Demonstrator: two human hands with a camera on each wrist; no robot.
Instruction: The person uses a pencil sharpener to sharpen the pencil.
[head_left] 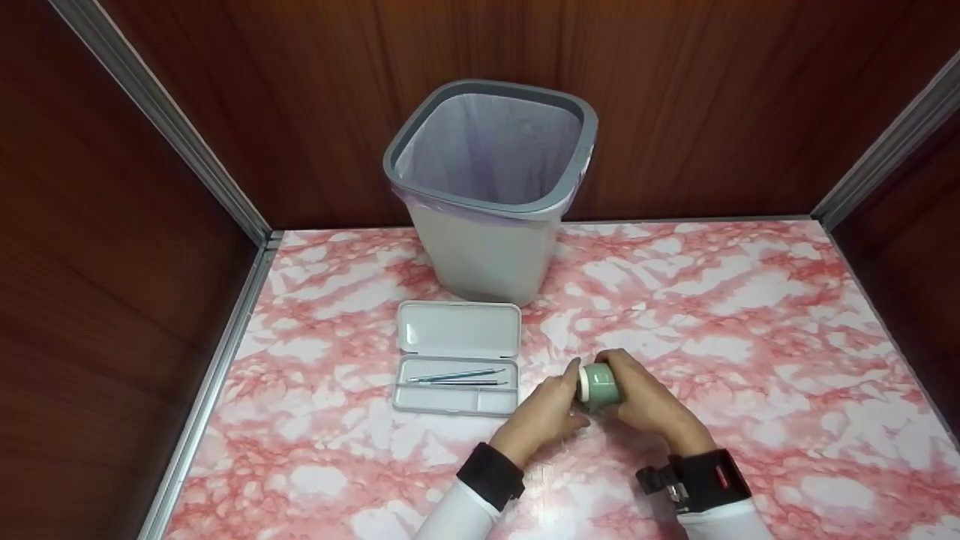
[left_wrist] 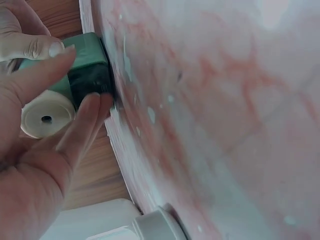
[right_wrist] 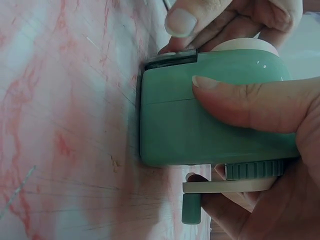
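Observation:
A green hand-crank pencil sharpener with a cream round front rests on the table, between the two hands. My right hand grips its body, the thumb along one side and other fingers near the crank. From the other side my left hand holds the front end. In the left wrist view, its thumb and fingertips are about the dark, see-through shavings drawer. The cream front with its pencil hole faces the left palm. Whether the drawer is pulled out at all, I cannot tell.
Left of the hands lies an open pencil case, with slim pencils in its compartment. Behind it stands a grey waste bin lined with a purple bag. Brown wood panels wall in the red-and-white marbled table.

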